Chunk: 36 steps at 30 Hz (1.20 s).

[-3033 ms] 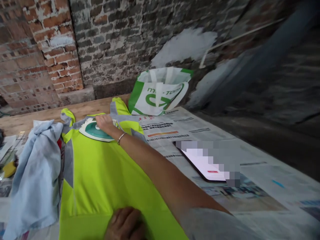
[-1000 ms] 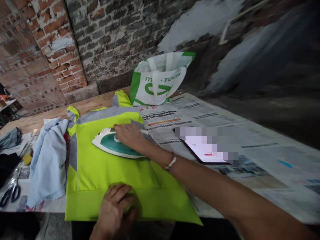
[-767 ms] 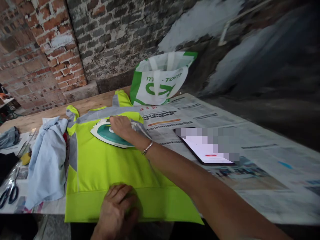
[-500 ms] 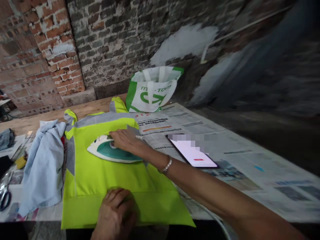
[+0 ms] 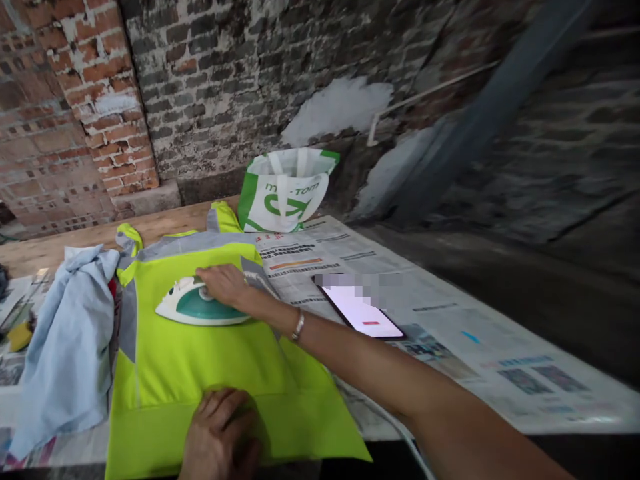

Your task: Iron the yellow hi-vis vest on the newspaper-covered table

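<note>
My right hand (image 5: 223, 283) is wrapped round the handle of a white and teal clothes iron (image 5: 200, 310). The iron lies flat on a neon yellow shirt with grey panels (image 5: 170, 360), its tip towards the left. Lower down, my left hand (image 5: 220, 430) rests on the shirt near its hem, fingers curled and together. Its fingertips are hidden, so whether it pinches the fabric cannot be made out. The shirt is spread over a newspaper-covered table, its hem hanging over the near edge.
A light blue cloth (image 5: 70, 347) lies left of the shirt, with a yellow object (image 5: 20, 337) beyond it. To the right, a lit phone (image 5: 363, 313) rests on the newspaper (image 5: 440, 327). A green-white bag (image 5: 287, 193) stands behind. The pale cord (image 5: 395, 423) passes under my right forearm.
The view has turned to the right, so everything sits further left in the picture. On the shirt, the iron is at nearly the same place, and both hands keep their hold.
</note>
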Tool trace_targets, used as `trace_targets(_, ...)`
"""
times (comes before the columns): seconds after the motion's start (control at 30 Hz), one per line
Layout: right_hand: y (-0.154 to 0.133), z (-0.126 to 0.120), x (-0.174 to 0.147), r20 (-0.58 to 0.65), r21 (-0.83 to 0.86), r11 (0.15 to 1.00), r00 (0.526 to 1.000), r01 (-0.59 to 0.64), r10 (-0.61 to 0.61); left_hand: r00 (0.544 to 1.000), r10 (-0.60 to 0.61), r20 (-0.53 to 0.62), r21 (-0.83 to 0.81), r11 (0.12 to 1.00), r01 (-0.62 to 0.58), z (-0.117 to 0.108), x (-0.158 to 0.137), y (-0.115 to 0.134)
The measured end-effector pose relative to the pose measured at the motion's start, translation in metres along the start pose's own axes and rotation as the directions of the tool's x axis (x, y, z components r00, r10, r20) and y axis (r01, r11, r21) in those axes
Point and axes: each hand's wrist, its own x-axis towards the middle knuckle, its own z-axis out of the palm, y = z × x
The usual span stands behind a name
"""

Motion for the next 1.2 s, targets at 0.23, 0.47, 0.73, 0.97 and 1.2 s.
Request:
trace_targets(0.23,0.071,0.005,0.098,-0.061,-0.020,0.991,0.989,-0.136,0.134,0.987,0.117,-0.107,0.019,0.993,-0.116,0.012,0.001,-0.011)
trace_targets(0.47,0.100,0.005,0.124,0.004,0.003,0.980,0.980,-0.197,0.197,0.985,0.124,-0.116,0.013,0.992,-0.123,0.016,0.001,-0.014)
trace_targets(0.73,0.071,-0.009,0.052,0.082,0.011,1.000,0.997,-0.002,0.001,1.000,0.012,-0.025,-0.026,1.000,-0.012,0.008,-0.001,-0.005)
trace_targets(0.97,0.016,-0.017,-0.053,0.144,0.070,0.992,0.983,0.103,-0.112,0.999,-0.019,0.037,-0.011,1.000,0.019,0.001,-0.003,-0.003)
trace_targets(1.2,-0.013,-0.022,-0.100,0.167,0.067,0.994,0.981,0.087,-0.097,1.000,-0.009,-0.003,-0.024,1.000,0.009,0.003,-0.006,-0.006)
